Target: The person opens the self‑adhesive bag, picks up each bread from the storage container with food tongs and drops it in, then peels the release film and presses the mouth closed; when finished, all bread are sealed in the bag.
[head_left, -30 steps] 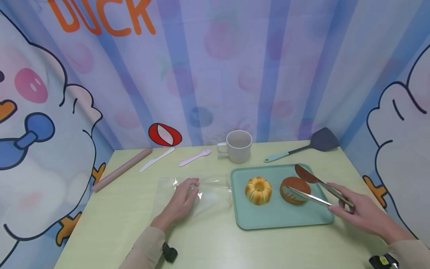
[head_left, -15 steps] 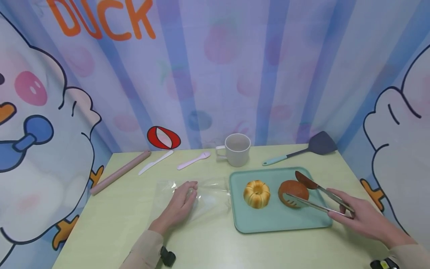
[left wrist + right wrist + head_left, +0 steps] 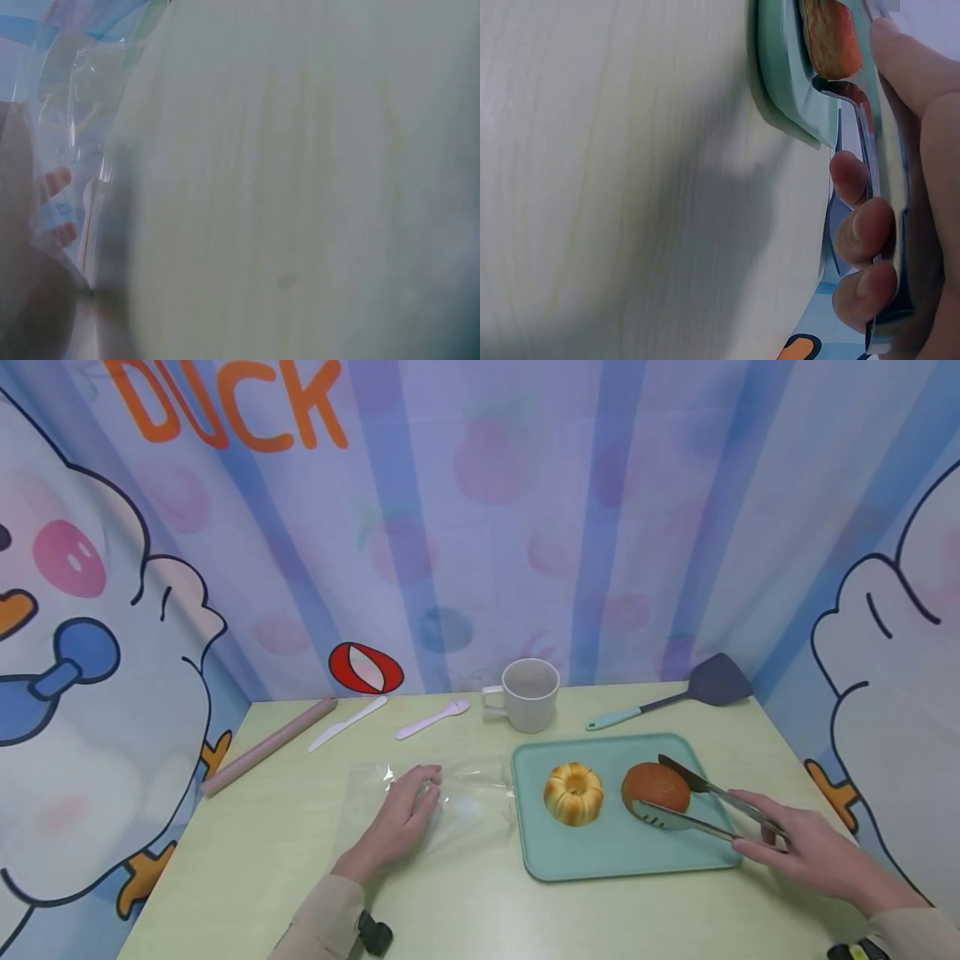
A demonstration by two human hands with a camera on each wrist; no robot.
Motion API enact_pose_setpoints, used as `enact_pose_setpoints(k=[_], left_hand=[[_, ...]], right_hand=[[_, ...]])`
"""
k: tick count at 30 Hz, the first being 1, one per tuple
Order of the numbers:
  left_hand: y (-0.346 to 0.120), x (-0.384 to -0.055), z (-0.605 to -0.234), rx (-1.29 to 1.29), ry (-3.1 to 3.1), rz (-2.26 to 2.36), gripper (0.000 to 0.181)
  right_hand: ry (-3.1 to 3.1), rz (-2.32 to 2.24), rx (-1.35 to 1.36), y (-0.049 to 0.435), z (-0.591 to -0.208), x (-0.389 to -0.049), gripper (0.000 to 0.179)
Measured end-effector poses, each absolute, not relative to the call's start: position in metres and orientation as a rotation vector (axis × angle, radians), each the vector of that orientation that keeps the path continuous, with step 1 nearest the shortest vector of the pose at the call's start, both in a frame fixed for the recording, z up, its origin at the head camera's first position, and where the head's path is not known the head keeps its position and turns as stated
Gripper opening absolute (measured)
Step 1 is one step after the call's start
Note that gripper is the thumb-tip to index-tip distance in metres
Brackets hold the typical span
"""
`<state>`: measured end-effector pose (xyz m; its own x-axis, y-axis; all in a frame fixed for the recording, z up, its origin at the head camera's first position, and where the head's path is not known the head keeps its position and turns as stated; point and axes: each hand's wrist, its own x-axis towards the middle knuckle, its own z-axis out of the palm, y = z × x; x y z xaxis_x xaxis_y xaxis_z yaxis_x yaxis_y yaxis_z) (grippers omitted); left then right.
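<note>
My right hand (image 3: pixel 813 856) grips metal tongs (image 3: pixel 742 807), its fingers curled round the arms in the right wrist view. The tongs' brown-tipped ends stand on either side of a round brown bun (image 3: pixel 655 783) on a green tray (image 3: pixel 600 858). In the right wrist view, one tip meets the bun (image 3: pixel 832 37). Left of it on the tray sits a golden ring-shaped bread (image 3: pixel 573 797). My left hand (image 3: pixel 393 822) holds a clear plastic bag (image 3: pixel 476 810) left of the tray, fingers bent. The left wrist view shows its fingertips beside or behind the film, partly blurred.
Behind the tray lies a dark spatula (image 3: pixel 720 681) with a mint handle. A grey mug (image 3: pixel 531 697), a pink fork-like utensil (image 3: pixel 435 720), a white knife (image 3: pixel 348 724) and a pink rolling pin (image 3: pixel 270 747) line the table's back. Printed curtains enclose the table.
The tongs have tilted and come down round the bun, with both tips now lower and close to its sides. The left hand and the bag stay as they were.
</note>
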<state>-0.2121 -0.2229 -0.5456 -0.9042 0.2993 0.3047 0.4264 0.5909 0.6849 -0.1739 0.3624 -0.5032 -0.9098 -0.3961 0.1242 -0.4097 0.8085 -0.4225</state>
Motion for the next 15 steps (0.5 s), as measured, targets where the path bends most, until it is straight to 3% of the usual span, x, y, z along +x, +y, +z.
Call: enact_pose_setpoints(k=[15], left_hand=[[-0.2224,-0.2117,-0.5446,-0.574,-2.672,-1.218,0.024]], right_hand=[[-3.009,0.665,0.621,0.3577,-0.4935,-0.1717,0.058]])
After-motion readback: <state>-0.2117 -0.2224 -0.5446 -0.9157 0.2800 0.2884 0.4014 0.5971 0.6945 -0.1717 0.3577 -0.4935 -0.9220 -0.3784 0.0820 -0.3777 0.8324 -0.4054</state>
